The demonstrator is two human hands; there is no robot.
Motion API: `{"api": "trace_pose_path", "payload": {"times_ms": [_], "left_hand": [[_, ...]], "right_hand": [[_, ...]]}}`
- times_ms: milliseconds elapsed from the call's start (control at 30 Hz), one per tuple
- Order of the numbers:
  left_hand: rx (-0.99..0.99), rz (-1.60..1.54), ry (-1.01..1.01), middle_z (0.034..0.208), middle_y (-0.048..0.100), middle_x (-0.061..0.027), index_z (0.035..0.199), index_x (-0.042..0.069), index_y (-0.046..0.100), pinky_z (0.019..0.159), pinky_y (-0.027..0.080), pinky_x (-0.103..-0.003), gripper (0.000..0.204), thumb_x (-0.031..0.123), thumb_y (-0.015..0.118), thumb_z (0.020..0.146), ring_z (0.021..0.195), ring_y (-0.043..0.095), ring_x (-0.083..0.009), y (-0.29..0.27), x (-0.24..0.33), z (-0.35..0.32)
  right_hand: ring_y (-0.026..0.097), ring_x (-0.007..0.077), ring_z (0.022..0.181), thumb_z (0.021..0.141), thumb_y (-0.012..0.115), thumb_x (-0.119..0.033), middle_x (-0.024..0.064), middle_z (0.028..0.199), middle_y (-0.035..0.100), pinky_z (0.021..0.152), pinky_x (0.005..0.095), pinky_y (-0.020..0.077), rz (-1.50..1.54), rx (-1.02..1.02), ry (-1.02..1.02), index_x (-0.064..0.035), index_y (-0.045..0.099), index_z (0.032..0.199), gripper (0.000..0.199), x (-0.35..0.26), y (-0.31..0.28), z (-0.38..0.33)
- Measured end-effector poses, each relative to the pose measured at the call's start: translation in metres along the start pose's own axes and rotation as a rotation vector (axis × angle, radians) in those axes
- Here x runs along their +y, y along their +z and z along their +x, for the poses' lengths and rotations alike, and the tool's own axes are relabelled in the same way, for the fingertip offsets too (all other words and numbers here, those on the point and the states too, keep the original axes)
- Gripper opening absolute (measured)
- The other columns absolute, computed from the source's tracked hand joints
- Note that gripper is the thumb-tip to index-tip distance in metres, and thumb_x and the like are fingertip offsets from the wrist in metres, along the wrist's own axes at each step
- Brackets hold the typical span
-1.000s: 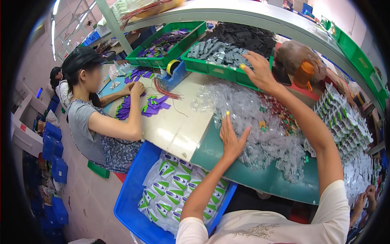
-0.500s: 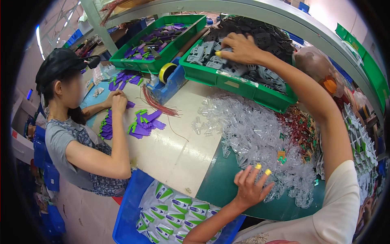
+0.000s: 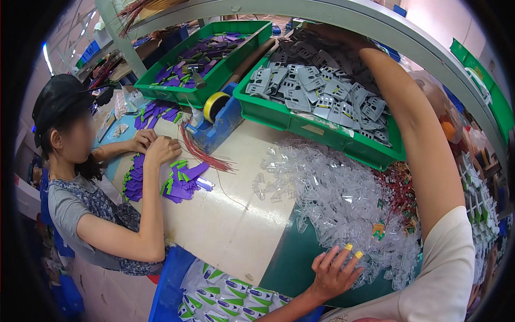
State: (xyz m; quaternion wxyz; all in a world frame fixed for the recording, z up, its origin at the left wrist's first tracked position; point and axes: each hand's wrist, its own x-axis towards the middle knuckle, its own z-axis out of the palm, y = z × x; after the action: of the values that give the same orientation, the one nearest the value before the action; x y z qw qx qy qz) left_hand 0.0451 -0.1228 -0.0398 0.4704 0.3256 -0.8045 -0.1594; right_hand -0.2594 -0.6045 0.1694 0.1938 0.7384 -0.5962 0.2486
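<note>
Resting flat with fingers spread, the left hand [image 3: 333,275] touches the clear clips [image 3: 343,204] heaped just beyond its fingertips, while the right hand's grip in the green bin [image 3: 322,126] can't be made out.

Bare cream tabletop [image 3: 236,214] lies open mid-bench; clear plastic clips [image 3: 343,204] (heaped) and the tape dispenser [image 3: 217,115] hem it in.

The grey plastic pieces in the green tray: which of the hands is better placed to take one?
Probably the right: its arm stretches over the green tray among the grey pieces, hand hidden. The left hand rests near the clear plastic parts.
</note>
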Motion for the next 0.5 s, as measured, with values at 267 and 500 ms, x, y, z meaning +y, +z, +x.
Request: {"api": "trace_pose_path", "payload": {"times_ms": [267, 500], "left_hand": [[-0.015, -0.003, -0.005, 0.122, 0.057, -0.0058, 0.118, 0.016, 0.06, 0.1, 0.03, -0.042, 0.042, 0.031, 0.075, 0.082, 0.121, 0.048, -0.0258, -0.001, -0.001, 0.003], [0.009, -0.024, 0.037, 0.12, 0.057, -0.0095, 0.116, 0.011, 0.06, 0.094, 0.037, -0.042, 0.039, 0.022, 0.074, 0.081, 0.118, 0.05, -0.0284, 0.0, -0.001, 0.01]], "right_hand": [[0.065, 0.0343, 0.098, 0.078, 0.062, -0.061, 0.0199, 0.107, 0.068, 0.089, 0.0436, 0.0495, -0.174, -0.348, 0.129, -0.0054, 0.065, 0.118, 0.069, -0.003, 0.009, -0.002], [0.066, 0.0343, 0.093, 0.076, 0.063, -0.042, 0.0204, 0.101, 0.069, 0.084, 0.0414, 0.0512, -0.11, -0.272, -0.056, -0.0044, 0.068, 0.106, 0.048, -0.007, -0.015, -0.052]]}}
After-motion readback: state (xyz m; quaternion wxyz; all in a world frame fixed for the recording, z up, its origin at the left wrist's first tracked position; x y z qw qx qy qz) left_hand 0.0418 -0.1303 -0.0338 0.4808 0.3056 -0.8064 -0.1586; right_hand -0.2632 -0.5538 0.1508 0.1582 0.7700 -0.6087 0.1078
